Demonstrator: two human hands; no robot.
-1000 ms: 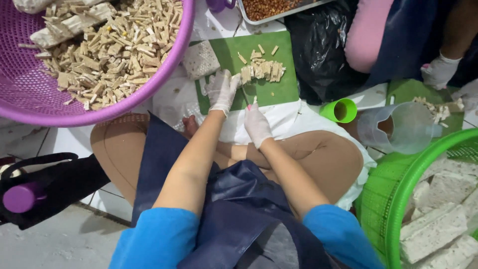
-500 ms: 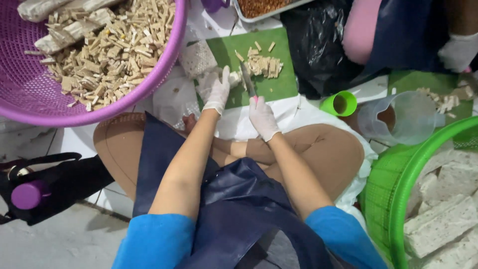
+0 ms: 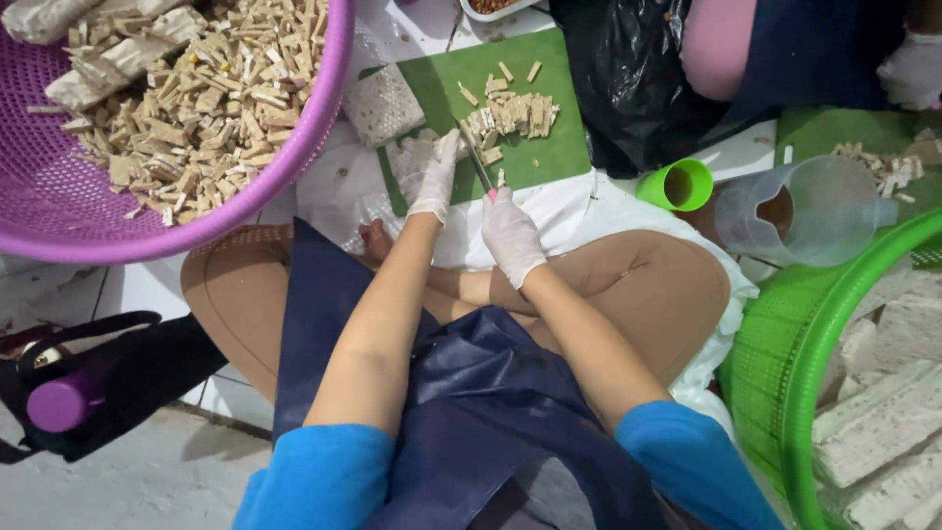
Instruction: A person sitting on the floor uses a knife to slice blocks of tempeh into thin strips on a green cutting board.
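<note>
The white-gloved right hand [image 3: 510, 236] grips a thin metal knife [image 3: 477, 162] over the flat green plastic cutting board [image 3: 549, 147]; the gloved left hand [image 3: 434, 179] presses pale crumbly cut sticks [image 3: 512, 114] beside it.

The purple basket [image 3: 294, 147] runs off the top and left edges, and the green basket [image 3: 785, 373] off the right and bottom. The right hand [image 3: 510, 236] hides the knife [image 3: 476, 162] handle. A co-worker's gloved hand [image 3: 913, 69] is cut off far right.
</note>
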